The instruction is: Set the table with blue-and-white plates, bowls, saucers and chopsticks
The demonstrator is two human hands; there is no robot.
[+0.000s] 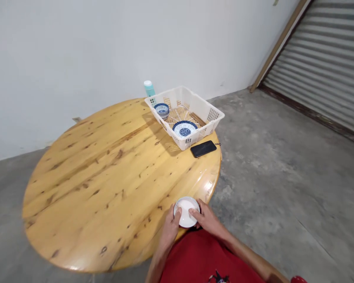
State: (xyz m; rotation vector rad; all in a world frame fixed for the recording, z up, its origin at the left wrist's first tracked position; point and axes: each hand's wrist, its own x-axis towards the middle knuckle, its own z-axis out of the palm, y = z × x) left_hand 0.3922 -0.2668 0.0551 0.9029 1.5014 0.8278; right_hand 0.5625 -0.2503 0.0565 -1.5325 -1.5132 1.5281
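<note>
One pair of hands is at work, at about 4 o'clock on the one round wooden table (100, 184), and between them is one small white dish (185, 212), its hollow facing up. The left hand (170, 225) grips the dish at its 9 o'clock, thumb over the rim onto the inside, fingers curled around the outer side. The right hand (207, 218) does the same at 3 o'clock, its thumb also reaching inside; both hands are closed only as far as the dish allows. Whether the dish touches the wood I cannot tell.

Toward 1 to 2 o'clock on the table sits one white plastic basket (201, 103). Within it are one stack of blue-and-white bowls (161, 109) at 9 to 10 o'clock, too tightly nested to count, one patterned plate (184, 129) uppermost at 6 o'clock, and a few chopsticks (198, 118) at 3 o'clock, their number unclear. One turquoise bottle (149, 90) with a white cap stands just beyond the basket's 10 o'clock corner, and one dark phone (203, 149) lies beside the basket at 5 o'clock
</note>
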